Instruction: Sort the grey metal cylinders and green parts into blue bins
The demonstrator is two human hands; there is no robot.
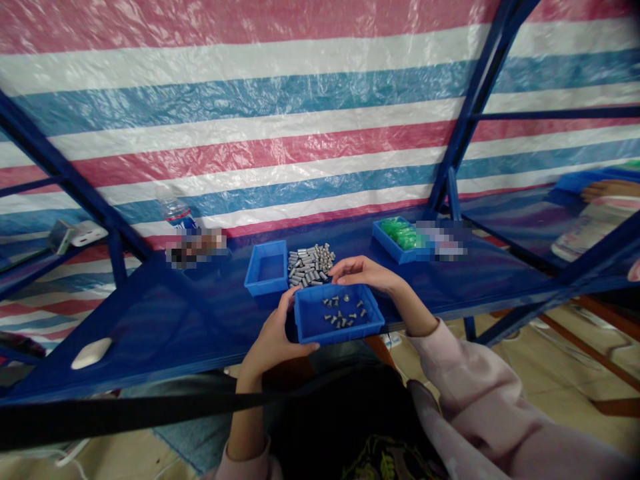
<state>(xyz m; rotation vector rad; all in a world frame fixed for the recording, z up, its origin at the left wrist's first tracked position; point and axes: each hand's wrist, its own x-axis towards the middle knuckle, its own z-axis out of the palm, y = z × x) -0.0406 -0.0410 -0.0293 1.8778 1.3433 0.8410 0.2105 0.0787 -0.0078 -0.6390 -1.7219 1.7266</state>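
Observation:
My left hand (277, 337) is closed around the left end of a blue plastic bin (315, 327), fingers at its back corner and thumb along the front. Several small metal screw-like parts (341, 320) lie scattered in the bin, mostly toward its right half. My right hand (364, 272) hovers over the bin's back rim with its fingers loosely bent and apart, fingertips beside a pile of metal parts (309, 267). Nothing shows between those fingers. The pile, made of short cylinders and smaller pieces, rests on the blue table (215, 320) behind the bin.
Left of the pile stands another blue bin (267, 287). A bin of green packets (397, 237) sits at the back right. There is a plastic bottle (181, 217) at the back left and a white mouse-shaped object (92, 353) near the left edge. Another person's sleeve (595, 227) shows far right.

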